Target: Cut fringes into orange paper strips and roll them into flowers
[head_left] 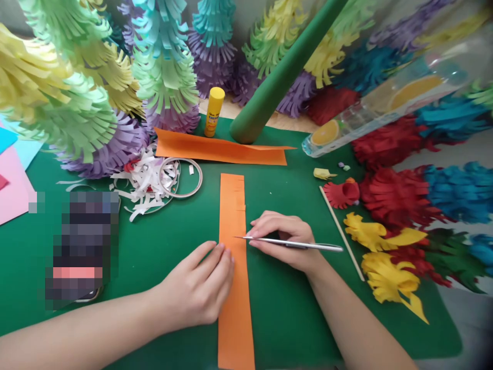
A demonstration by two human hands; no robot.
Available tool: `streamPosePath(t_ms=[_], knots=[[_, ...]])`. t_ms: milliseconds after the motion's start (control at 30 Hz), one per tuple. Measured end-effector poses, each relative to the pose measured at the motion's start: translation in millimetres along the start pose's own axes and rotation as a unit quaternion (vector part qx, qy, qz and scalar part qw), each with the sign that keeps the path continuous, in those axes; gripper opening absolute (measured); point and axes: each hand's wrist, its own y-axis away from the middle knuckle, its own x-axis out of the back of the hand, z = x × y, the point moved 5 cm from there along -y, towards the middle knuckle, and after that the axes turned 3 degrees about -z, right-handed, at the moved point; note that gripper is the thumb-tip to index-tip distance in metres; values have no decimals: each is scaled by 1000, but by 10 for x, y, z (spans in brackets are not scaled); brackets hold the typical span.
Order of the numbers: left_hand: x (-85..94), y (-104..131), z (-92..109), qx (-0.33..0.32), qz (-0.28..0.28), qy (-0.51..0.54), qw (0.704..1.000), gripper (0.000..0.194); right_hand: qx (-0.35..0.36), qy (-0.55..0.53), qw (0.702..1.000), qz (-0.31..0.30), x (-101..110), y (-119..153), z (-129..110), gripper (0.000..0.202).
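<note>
An orange paper strip point(233, 318) lies lengthwise on the green mat, with several short slits along the upper part of its right edge. My left hand point(206, 282) is closed, its fingertips pressed together on the strip's left side. In my right hand point(287, 239) is a slim silver craft knife point(304, 243), pinched between thumb and fingers. Its thin pointed tip lies over the strip, just above my left fingertips. A second orange strip point(219, 149), creased lengthwise, lies across the mat farther back.
A yellow glue stick point(213, 113) and a green cone point(269, 87) stand behind. White paper scraps point(140, 180), a tape ring point(200, 177) and a blurred-out phone point(82, 241) lie left. A thin stick point(341, 234), yellow paper curls point(389, 275) and a clear bottle point(370, 113) are right.
</note>
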Motion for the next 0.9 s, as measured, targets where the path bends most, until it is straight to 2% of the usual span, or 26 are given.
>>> streamPosePath(t_ms=[267,567,900], knots=[[-13,-9,-14,-5,-15,15,1000,30,33,30,998,-49,-24,-37,7,22],[-26,-6,5,-7,-7,11,1000,30,52,44,996,-52,-39,-55,-21,17],[-41,11,-3,-5,-22,7,1000,31,55,53,995,-59,-44,-43,-14,17]])
